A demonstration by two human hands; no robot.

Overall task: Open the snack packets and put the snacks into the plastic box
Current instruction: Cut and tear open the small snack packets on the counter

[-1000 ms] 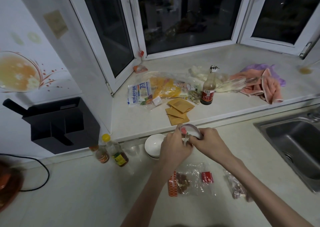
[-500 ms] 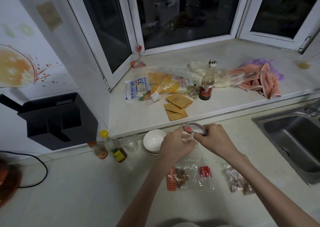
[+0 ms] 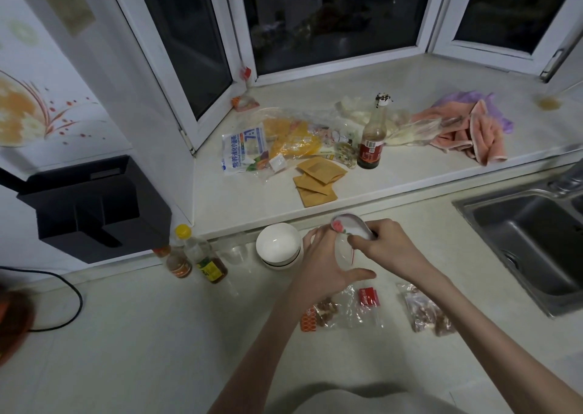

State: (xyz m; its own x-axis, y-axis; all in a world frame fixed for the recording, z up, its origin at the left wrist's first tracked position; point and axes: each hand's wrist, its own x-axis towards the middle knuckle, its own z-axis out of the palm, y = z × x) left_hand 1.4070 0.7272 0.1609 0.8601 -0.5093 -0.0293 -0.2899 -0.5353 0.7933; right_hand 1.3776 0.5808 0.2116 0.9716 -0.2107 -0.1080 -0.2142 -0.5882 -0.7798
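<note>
While both my hands are busy at the middle of the frame, my left hand [image 3: 325, 263] cups a clear round plastic box [image 3: 344, 252], thumb stretched along its lower side, and my right hand [image 3: 386, 246] pinches the lid [image 3: 351, 226] at its edge. That lid is tilted up off the box, pale with a pink spot on it. Can't tell if any snack is inside yet, the plastic's too see-through and the light's dim.

Just below my hands, lower middle, two snack packets lie flat on the pale counter [image 3: 142, 334]: a crinkly clear one with orange and red print [image 3: 342, 309], and a smaller clear one of brownish bits [image 3: 426, 311] to its right, a little apart. Loads of bare counter to the lower left.

Tighter elsewhere. White bowls [image 3: 278, 245] sit stacked just left of my left hand, then two small bottles [image 3: 195, 257]. A steel sink [image 3: 530, 240] cuts in at right. Behind my hands the raised windowsill ledge [image 3: 410, 177] runs across, cluttered with flat tan sachets [image 3: 318, 180], a dark glass bottle [image 3: 372, 142] and a rumpled pink cloth [image 3: 473, 132].
</note>
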